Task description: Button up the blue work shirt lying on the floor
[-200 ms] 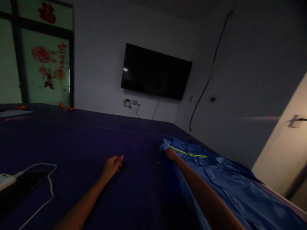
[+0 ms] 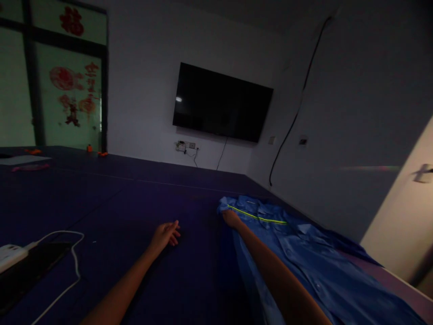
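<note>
A blue button-front work jacket [image 2: 304,257] with a yellow-green stripe lies spread over the right side of a dark purple surface [image 2: 142,198]. At its far left edge, my right hand [image 2: 231,218] is closed on the cloth near the stripe; the fingertips are hidden. My left hand [image 2: 166,234] hovers just above or rests on the surface, left of the jacket. Its fingers are loosely bent and apart, with nothing in them.
At the near left lie a white power strip [image 2: 12,256], a black flat thing [image 2: 37,275] and a white cable [image 2: 76,262]. Farther back are a pink item [image 2: 30,167] and small orange things [image 2: 89,148]. A television [image 2: 221,103] hangs on the wall.
My right hand has moved a little to the left, pulling the jacket's edge with it. My left hand has shifted slightly right in view, its fingers a bit more spread.
</note>
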Demonstrator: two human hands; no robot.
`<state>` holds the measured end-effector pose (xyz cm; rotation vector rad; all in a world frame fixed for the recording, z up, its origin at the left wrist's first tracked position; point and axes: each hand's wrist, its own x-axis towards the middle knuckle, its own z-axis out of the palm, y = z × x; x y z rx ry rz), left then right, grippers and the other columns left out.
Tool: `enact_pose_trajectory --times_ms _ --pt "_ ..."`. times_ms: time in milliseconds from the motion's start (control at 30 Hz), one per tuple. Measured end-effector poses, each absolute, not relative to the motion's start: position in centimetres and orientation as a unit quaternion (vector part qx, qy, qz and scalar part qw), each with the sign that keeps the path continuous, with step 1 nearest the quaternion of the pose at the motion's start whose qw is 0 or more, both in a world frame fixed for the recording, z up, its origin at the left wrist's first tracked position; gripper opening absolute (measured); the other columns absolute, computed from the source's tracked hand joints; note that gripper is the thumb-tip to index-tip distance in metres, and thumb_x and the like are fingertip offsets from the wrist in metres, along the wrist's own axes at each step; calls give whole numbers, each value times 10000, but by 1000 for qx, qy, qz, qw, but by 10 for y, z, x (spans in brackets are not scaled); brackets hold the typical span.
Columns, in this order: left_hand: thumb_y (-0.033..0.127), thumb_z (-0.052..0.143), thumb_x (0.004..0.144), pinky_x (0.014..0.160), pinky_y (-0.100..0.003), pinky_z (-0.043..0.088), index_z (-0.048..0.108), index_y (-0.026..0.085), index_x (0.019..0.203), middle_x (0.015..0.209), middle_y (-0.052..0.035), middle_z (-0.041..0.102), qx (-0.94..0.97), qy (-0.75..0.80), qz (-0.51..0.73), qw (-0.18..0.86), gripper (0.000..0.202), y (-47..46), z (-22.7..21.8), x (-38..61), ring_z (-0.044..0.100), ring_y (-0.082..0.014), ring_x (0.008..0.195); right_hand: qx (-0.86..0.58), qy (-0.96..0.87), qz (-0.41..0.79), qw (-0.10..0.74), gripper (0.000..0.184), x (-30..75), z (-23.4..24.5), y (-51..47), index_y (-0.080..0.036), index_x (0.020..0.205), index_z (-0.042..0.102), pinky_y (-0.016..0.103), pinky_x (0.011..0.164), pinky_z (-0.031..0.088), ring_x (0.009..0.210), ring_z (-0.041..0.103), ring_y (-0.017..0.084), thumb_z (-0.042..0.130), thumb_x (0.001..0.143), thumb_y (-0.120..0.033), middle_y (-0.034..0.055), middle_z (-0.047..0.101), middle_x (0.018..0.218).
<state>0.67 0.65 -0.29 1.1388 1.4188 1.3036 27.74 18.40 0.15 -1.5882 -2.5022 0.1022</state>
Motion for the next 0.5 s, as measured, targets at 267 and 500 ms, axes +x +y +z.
enact_pose_trajectory --times_ms 267,500 --pt "605 467 724 660 -296 526 547 73 1000 887 -173 652 359 500 512 599 605 16 -10 8 655 -209 739 -464 -862 122 165 271 193 -8 178 -153 774 603 232 732 390 827 568 160 343 776 -76 65 640 834" --pt "639 564 612 610 -285 528 577 111 983 949 -135 642 386 563 489 544 646 18 -12 -2 644 -199 730 -403 -856 233 227 248 89 -13 169 -155 647 562 219 643 376 685 524 135 351 753 -78 24 586 666"
